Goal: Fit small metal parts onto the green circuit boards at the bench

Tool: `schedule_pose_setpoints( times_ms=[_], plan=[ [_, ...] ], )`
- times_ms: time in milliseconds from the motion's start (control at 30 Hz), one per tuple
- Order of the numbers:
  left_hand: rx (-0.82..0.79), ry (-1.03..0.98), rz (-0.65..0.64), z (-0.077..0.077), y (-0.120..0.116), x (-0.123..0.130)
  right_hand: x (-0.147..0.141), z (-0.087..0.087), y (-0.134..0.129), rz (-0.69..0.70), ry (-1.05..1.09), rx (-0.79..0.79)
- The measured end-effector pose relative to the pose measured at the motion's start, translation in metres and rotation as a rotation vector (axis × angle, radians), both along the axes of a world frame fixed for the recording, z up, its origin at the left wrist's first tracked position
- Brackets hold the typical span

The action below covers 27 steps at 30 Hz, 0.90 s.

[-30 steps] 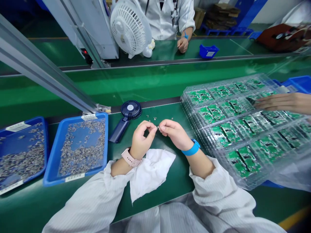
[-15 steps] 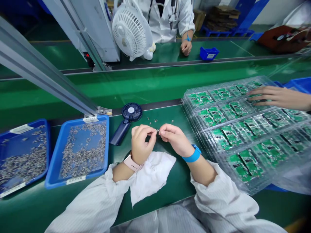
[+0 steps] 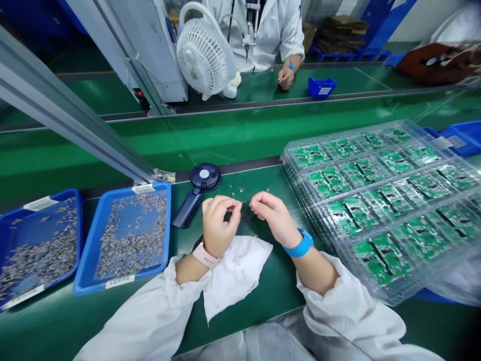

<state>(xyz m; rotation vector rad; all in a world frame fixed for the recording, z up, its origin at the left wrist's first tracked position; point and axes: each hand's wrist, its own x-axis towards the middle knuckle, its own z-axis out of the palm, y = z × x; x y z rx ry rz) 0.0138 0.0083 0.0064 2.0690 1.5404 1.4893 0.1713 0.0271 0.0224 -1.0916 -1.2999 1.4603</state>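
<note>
Over the green bench, my left hand (image 3: pixel 220 223) has thumb and forefinger pinched together, with a tiny shiny metal part at the fingertips, too small to name. A short gap to the right, my right hand (image 3: pixel 274 218) is closed in a pinch too; whatever may be between its fingers is too small to make out. Several loose small metal parts (image 3: pixel 241 190) lie on the bench just beyond both hands. Below the hands, a crumpled white cloth (image 3: pixel 238 276) rests partly under my left wrist.
Two blue trays of small metal parts, the nearer tray's rim (image 3: pixel 169 240) among them, stand left. A dark handheld fan (image 3: pixel 188 205) lies beside them. Stacked clear trays (image 3: pixel 338 245) of green circuit boards fill the right. Opposite are a white fan (image 3: pixel 205 57) and a person's hand (image 3: pixel 286 78).
My fingertips have moved slightly apart; they were together on a tiny metal part. Another person's hand has left the circuit-board trays at right. The view has shifted slightly.
</note>
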Motion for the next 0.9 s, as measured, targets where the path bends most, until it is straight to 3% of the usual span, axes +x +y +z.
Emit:
schedule_pose_setpoints(
  times_ms=[400,667,900],
  plan=[
    [-0.047,0.014,-0.07,0.0009,-0.0006,0.0007,0.0031,0.0063,-0.0054,-0.056,-0.532,0.651],
    [-0.063,-0.05,-0.11,0.0021,-0.0007,-0.0016,0.0005,0.0047,-0.0029,-0.085,-0.388,0.487],
    [-0.04,-0.008,-0.119,0.0018,-0.0005,0.0001,-0.0007,0.002,-0.0039,-0.048,-0.375,0.481]
  ],
)
